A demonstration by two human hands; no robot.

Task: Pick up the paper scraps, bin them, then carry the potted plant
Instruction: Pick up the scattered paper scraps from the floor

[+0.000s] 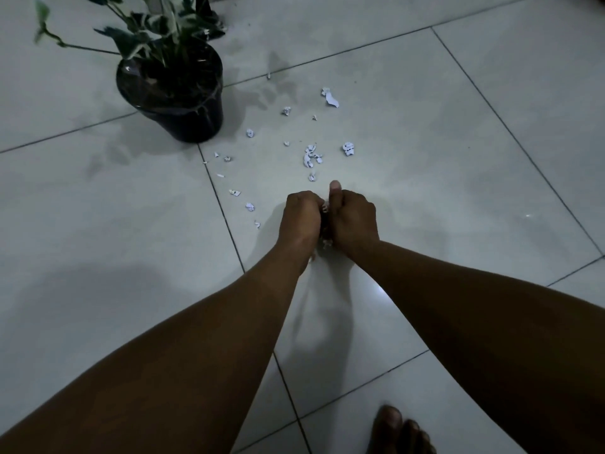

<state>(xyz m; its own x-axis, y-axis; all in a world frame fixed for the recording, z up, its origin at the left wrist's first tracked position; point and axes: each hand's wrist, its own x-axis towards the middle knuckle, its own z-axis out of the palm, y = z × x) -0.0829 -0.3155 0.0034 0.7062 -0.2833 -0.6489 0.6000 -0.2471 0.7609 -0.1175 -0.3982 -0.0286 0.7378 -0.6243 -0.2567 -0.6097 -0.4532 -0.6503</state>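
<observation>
Bare toes point(401, 429), then both hands (left hand point(301, 217), right hand point(352, 217)) cupped around paper scraps point(324, 209).

hidden: most of paper scraps point(324, 209) between left hand point(302, 217) and right hand point(353, 221), only white bits showing | cut off: potted plant point(170, 90) leaves at top edge; toes point(401, 430) at bottom edge | blurred: leaf point(42, 14) top left | too small: specks beside floor scraps point(311, 155)

Dim, bluish exposure; glare patch on floor tiles point(379, 294); soft shadows below forearms; wide-angle bending at edges.
</observation>
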